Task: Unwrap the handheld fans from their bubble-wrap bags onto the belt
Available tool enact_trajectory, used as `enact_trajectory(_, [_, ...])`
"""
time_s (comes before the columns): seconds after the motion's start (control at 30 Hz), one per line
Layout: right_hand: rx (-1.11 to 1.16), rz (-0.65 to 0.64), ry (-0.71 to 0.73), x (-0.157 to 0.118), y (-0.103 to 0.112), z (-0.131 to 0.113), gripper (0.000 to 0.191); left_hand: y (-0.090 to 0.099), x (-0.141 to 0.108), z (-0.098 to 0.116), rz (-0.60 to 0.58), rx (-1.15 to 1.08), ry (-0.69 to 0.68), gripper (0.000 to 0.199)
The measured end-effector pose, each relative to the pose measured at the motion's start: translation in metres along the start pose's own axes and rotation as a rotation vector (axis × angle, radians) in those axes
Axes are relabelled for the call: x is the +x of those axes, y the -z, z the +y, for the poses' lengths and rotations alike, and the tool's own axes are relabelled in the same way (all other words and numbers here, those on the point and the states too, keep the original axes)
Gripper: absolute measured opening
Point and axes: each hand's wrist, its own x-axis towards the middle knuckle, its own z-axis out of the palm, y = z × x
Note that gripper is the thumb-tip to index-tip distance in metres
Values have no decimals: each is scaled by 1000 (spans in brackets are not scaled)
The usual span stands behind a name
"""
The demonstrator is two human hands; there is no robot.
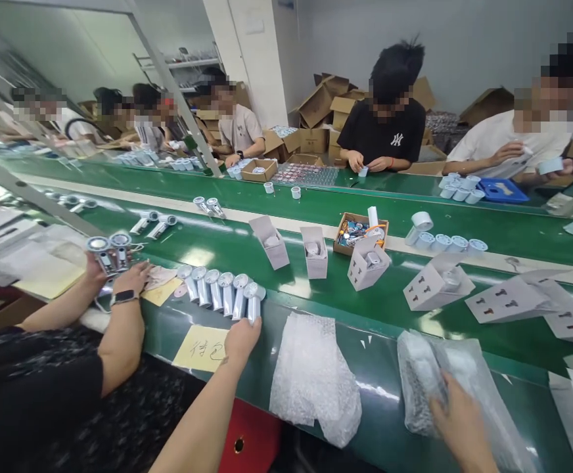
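My left hand (242,340) is closed round the silver handle of the nearest white-headed device (253,299), at the right end of a row of several like it. Beneath my left wrist lies a yellow paper (202,347) with handwriting. My right hand (457,410) rests on a bubble-wrapped item (419,368), its fingers against the wrap. Beside it is a second wrapped item (464,364). Between my hands lies an empty-looking stack of bubble wrap (311,374).
A co-worker's hands (129,279) hold two devices at the left. Open white boxes (316,259) stand along the green belt (296,286), with a carton of parts (343,246) behind. Several people sit across the line.
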Motion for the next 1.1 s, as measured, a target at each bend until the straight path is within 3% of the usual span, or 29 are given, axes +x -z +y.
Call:
enact_trajectory(0.07, [56, 11, 51, -14, -9, -34, 59, -15, -22, 9, -87, -132, -40, 51])
enact_trajectory(0.1, [158, -43, -11, -22, -19, -56, 57, -24, -39, 15, -128, -192, -58, 56])
enact_trajectory(0.17, [540, -294, -283, -36, -44, -101, 58, -44, -79, 25, -257, -325, -104, 63])
enact_trajectory(0.2, [743, -490, -424, -41, -57, -120, 58, -53, -99, 27, -348, -397, -145, 66])
enact_trajectory(0.27, [863, -616, -503, -47, -78, -142, 49, -69, -134, 23, -583, -533, -343, 64])
enact_trajectory(0.3, [904, -622, -532, -48, -83, -146, 44, -75, -145, 16, -625, -509, -502, 57])
enact_trajectory(0.37, [949, -562, -588, -47, -80, -139, 38, -80, -152, -3, -547, -239, -808, 42])
enact_trajectory(0.43, [946, -525, -655, -45, -65, -124, 39, -81, -144, -22, -406, 143, -946, 36])
enact_trajectory(0.5, [895, -529, -707, -46, -45, -109, 45, -79, -129, -31, -383, 315, -914, 31])
enact_trajectory(0.63, [888, -616, -740, -58, -12, -95, 52, -74, -112, -10, -480, -4, -752, 28])
enact_trajectory(0.8, [941, -948, -664, -73, -5, -105, 68, -69, -132, 43, -517, -245, -704, 22])
enact_trajectory(0.9, [926, -1089, -584, -67, -4, -108, 76, -68, -151, 60, -649, -490, -646, 12])
enact_trajectory(1.0, [872, -1065, -531, -58, 7, -101, 60, -68, -162, 68, -698, -752, -470, 15])
enact_trajectory(1.1, [786, -1018, -502, -55, 22, -89, 52, -67, -173, 77, -620, -834, -394, 20])
